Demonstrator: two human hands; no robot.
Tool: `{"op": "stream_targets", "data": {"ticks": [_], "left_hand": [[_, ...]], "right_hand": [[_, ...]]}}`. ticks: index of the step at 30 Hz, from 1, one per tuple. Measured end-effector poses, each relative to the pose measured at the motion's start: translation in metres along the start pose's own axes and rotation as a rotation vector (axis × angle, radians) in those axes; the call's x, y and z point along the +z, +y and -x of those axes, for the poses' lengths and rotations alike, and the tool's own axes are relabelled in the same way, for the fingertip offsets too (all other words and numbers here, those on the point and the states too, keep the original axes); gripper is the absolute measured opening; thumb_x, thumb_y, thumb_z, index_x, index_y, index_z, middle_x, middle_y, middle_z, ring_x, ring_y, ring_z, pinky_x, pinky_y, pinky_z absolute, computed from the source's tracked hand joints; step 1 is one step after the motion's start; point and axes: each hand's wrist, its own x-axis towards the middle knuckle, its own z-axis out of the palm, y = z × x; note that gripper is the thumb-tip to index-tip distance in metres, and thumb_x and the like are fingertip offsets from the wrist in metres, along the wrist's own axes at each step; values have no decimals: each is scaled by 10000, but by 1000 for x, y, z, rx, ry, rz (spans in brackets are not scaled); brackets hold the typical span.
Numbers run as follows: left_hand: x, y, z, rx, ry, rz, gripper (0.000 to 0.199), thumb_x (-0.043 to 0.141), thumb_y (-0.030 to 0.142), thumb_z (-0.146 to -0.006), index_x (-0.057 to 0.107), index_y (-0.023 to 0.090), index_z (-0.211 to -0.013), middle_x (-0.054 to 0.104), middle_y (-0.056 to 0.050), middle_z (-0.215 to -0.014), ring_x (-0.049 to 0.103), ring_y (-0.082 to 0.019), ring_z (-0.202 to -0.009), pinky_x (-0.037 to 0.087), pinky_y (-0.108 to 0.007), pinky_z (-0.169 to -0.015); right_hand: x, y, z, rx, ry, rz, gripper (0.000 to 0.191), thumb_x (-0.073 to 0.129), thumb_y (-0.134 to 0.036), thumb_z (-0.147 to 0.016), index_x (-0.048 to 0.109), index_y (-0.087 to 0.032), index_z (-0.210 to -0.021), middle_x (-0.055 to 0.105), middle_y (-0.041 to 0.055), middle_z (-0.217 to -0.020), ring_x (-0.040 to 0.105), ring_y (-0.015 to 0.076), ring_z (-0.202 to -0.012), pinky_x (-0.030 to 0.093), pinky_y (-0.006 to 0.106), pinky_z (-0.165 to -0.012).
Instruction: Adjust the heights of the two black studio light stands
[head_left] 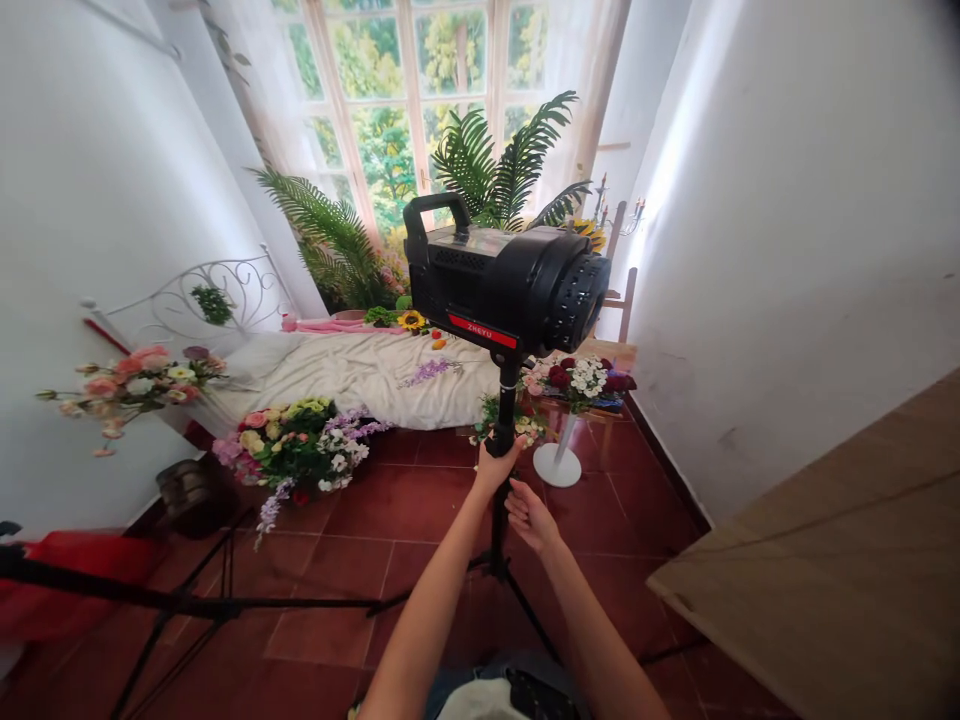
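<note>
A black studio light (506, 285) with a red label and a top handle sits on a black light stand (498, 535) in the middle of the view, its round front turned to the right. My left hand (497, 465) is wrapped round the upper part of the stand, just under the light. Slightly lower and to the right, my right hand (531, 515) has its fingers curled at the stand's pole; what its fingertips hold is too small to make out.
Behind the light stands a bed with a cream blanket (360, 375). Flower bunches (292, 440) lie at its front left. A white round-based stand (557, 465) is right of the pole. Black tripod legs (202, 605) cross the left floor; a brown board (825, 560) leans at right.
</note>
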Motion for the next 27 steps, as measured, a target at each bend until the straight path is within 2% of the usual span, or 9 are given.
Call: {"op": "stream_targets", "data": {"ticks": [4,7,9,14,17,19,21,24,27], "left_hand": [[-2,-2,0,6,-3,-13,323,706,433,-607,598,139,-683,551,1,-631,471,-88,-566,376,-213,-545],[-1,-3,0,8,-6,3,323,703,439,-611,595,143,-678,554,2,-625,478,-91,-563,381,-218,-556],[-1,-3,0,15,2,5,314,700,435,-617,595,144,-670,558,1,-626,486,-93,-568,389,-223,-570],[0,-6,0,-2,2,14,308,700,426,-616,597,142,-677,559,-5,-627,483,-92,-554,392,-227,-557],[0,-5,0,-12,-2,24,303,702,418,-614,595,142,-676,556,-6,-629,476,-89,-550,392,-225,-553],[0,-5,0,-10,-6,24,292,702,411,-615,591,146,-668,553,-4,-635,478,-89,-563,392,-222,-559],[0,-5,-1,-5,-2,19,292,705,410,-608,582,149,-648,547,-1,-631,475,-91,-568,388,-220,-556],[0,-7,-2,-6,3,14,299,710,410,-597,569,148,-628,538,-3,-622,473,-96,-571,386,-223,-554],[0,-8,-2,10,8,19,296,708,405,-606,563,149,-636,528,1,-617,469,-94,-571,386,-221,-556]], "right_hand": [[-11,-9,4,-391,269,730,288,596,-296,-663,359,-200,-531,318,-65,-500,267,72,-470,211,195,-429],[-19,-13,8,-442,285,943,294,587,-327,-682,362,-203,-540,360,-57,-505,325,85,-494,259,205,-475],[-20,-12,11,-339,250,860,346,608,-428,-690,372,-207,-564,376,-63,-495,346,83,-470,283,202,-466],[-11,-5,12,159,95,351,511,454,-694,-716,522,-187,-696,521,-15,-527,370,83,-371,306,210,-364],[-5,-8,10,238,64,119,528,426,-671,-758,578,-168,-807,608,30,-671,465,83,-443,372,201,-410],[-2,-10,8,226,104,120,492,461,-637,-759,583,-162,-792,620,42,-698,485,86,-465,388,203,-429],[-1,-13,7,143,167,253,449,531,-613,-722,565,-166,-740,614,39,-665,467,93,-445,381,215,-417],[0,-17,8,-146,279,604,370,624,-542,-676,537,-184,-714,580,9,-620,470,116,-468,404,244,-452],[4,-21,14,-425,396,932,245,608,-422,-726,565,-196,-809,586,25,-755,525,147,-599,450,282,-575]]}}
